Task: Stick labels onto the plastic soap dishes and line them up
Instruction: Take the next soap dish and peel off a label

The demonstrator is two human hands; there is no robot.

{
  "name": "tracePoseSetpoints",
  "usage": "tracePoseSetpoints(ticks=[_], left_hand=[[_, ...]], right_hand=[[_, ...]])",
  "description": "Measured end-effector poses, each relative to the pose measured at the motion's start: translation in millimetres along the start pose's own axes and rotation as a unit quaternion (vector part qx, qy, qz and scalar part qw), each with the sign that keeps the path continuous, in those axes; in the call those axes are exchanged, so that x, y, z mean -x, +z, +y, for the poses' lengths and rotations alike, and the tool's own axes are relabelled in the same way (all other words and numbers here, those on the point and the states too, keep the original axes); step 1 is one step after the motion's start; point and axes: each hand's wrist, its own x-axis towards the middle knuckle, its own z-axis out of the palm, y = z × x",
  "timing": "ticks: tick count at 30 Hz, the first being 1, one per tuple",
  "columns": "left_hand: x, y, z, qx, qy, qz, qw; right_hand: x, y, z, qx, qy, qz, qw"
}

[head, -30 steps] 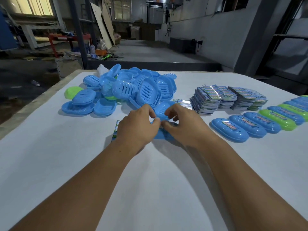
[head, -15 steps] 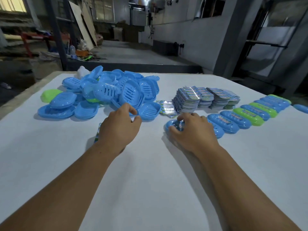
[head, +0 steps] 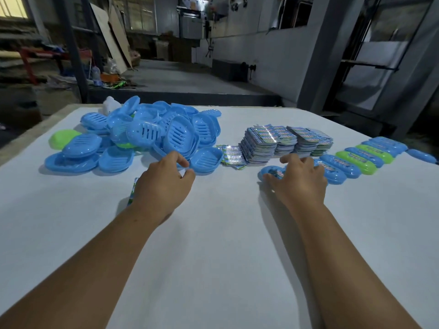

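Note:
A heap of blue soap dishes [head: 147, 136] lies at the back left of the white table [head: 213, 257]. My left hand [head: 166, 184] hovers by the nearest loose blue dish [head: 206, 160], thumb and fingers curved, holding nothing. My right hand [head: 299, 181] rests with spread fingers on a labelled blue dish [head: 270, 173] at the near end of a row of labelled blue and green dishes [head: 356, 160]. Stacks of shiny labels [head: 282, 141] stand behind the row.
A few loose labels [head: 231, 156] lie between the heap and the stacks. A green dish [head: 62, 138] sits at the heap's left edge. A strip of label backing [head: 133, 190] peeks out beside my left wrist. Workshop clutter lies beyond the table's far edge.
Both hands left the spot in front of me. My right hand carried the labelled dish rightwards to the row's end. My left hand moved towards the heap.

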Motion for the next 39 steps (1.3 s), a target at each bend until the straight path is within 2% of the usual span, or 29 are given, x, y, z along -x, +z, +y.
tracePoseSetpoints(ticks=[6,11,16,20,26,32,35,39], left_hand=[[-1.4,1.4,-4.6,0.003,-0.001,-0.003,1.0],[-2.6,2.0,-7.8,-0.003,-0.003,-0.008,1.0],[-5.8,0.4,-9.3,-0.028,0.001,-0.005,1.0],[-8.9,-1.6,-10.6,-0.039,-0.002,0.011,0.999],[-12.4,-4.3,-18.0,-0.044,0.001,0.029,0.999],[-13.9,-10.3,-23.5,-0.014,0.034,0.033,0.999],[-13.1,-10.2,-22.4,0.001,0.083,0.043,0.996],[-12.2,-8.7,-20.1,0.004,0.161,0.048,0.986]], right_hand=[[-4.2,3.7,-1.5,-0.014,-0.007,0.017,1.0],[11.1,13.2,-34.0,-0.09,-0.121,0.069,0.986],[21.5,27.6,-73.4,-0.133,-0.26,0.03,0.956],[19.8,40.6,-97.5,-0.095,-0.314,-0.025,0.944],[6.3,52.9,-123.0,-0.049,-0.298,-0.029,0.953],[2.4,58.3,-121.0,-0.059,-0.299,-0.082,0.949],[1.3,50.7,-117.1,-0.118,-0.287,-0.059,0.949],[-2.4,31.6,-108.3,-0.28,-0.238,-0.005,0.93]])
